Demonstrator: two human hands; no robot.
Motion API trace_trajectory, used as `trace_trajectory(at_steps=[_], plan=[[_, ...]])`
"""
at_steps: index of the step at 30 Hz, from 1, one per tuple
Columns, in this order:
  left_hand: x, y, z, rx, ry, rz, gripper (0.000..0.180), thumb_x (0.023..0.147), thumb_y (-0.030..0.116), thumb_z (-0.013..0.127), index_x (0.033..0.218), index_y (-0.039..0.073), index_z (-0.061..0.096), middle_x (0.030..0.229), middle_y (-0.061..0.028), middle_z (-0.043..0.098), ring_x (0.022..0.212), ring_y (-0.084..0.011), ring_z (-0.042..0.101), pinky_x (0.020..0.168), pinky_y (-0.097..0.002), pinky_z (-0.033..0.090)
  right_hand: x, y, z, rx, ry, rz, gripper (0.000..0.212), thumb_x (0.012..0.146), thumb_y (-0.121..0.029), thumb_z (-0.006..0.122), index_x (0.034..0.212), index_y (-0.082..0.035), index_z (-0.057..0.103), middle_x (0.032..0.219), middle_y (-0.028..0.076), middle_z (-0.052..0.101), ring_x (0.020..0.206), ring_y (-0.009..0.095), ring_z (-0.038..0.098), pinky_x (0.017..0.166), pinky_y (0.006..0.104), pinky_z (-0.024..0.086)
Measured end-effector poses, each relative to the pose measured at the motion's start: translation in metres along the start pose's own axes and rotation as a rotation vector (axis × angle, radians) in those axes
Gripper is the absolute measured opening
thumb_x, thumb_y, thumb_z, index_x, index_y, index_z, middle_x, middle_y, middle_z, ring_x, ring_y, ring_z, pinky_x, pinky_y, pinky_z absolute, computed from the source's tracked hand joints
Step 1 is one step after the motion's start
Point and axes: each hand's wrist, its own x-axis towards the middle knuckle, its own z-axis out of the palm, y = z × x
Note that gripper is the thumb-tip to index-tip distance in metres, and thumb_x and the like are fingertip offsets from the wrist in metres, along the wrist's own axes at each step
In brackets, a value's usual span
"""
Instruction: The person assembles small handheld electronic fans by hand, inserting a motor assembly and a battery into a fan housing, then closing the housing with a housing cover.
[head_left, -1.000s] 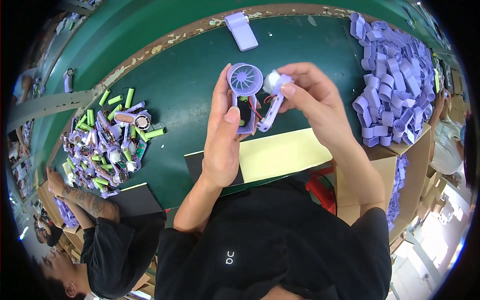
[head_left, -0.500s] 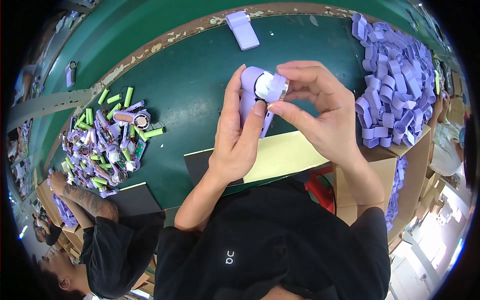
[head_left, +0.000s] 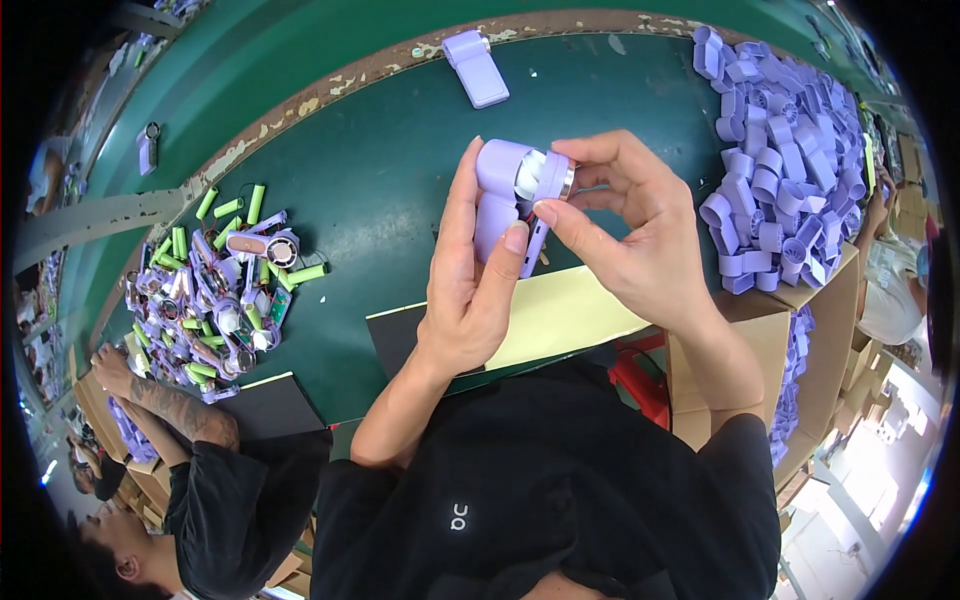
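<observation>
Above the table, both my hands hold a purple handheld fan whose two pieces are partly apart. My left hand [head_left: 468, 300] is wrapped round the purple outer shell [head_left: 497, 228], its thumb pressed on the lower body. The fingers and thumb of my right hand [head_left: 640, 230] pinch the round fan head [head_left: 553, 177], which has a silver rim on its right side. White fan blades [head_left: 529, 175] show in the gap between shell and head. A narrow side strip with small ports faces up by my left thumb. The inside of the shell is hidden.
A purple fan [head_left: 477, 72] lies at the table's far edge. Fan innards with green battery cells [head_left: 225, 290] are heaped left; purple shells [head_left: 790, 170] are piled right above a cardboard box [head_left: 730, 365]. A yellow sheet [head_left: 560, 318] lies in front. A co-worker's hand [head_left: 112, 368] is far left.
The fan in my hands has turned slightly, and the fan head sits straighter to the shell. Less of the white blades shows. Both hands keep their grip.
</observation>
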Motion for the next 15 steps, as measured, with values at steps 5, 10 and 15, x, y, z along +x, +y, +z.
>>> trace_trajectory(at_steps=[5,10,15], plan=[[0.0003,-0.0038,-0.0009,0.024,0.03,0.015,0.068,0.105,0.006,0.052,0.164,-0.003,0.02,0.149,-0.0176,0.046,0.13,-0.0222,0.051,0.109,-0.0351,0.044,0.0009,0.0034,-0.0008,-0.007,0.005,-0.014,0.035,0.088,-0.007,0.079,0.118,0.004,0.066,0.097,0.011,0.073,0.091,0.019,0.074,0.086,0.035,0.062],[-0.0004,-0.0056,0.0015,0.064,0.069,0.041,0.068,0.105,0.006,0.053,0.165,-0.002,0.02,0.143,-0.0164,0.049,0.123,-0.0206,0.054,0.101,-0.0331,0.047,0.0009,0.0003,-0.0002,-0.028,0.0,-0.036,0.035,0.088,-0.007,0.079,0.118,0.004,0.066,0.097,0.012,0.074,0.093,0.021,0.075,0.089,0.0362,0.062],[-0.0007,-0.005,0.0061,0.091,0.092,0.061,0.068,0.105,0.005,0.052,0.165,0.0,0.02,0.127,-0.0121,0.05,0.106,-0.0163,0.055,0.088,-0.0303,0.05,0.0029,0.0026,-0.0008,-0.032,-0.005,-0.018,0.035,0.089,-0.008,0.079,0.119,0.005,0.066,0.098,0.014,0.075,0.094,0.021,0.075,0.09,0.0367,0.062]])
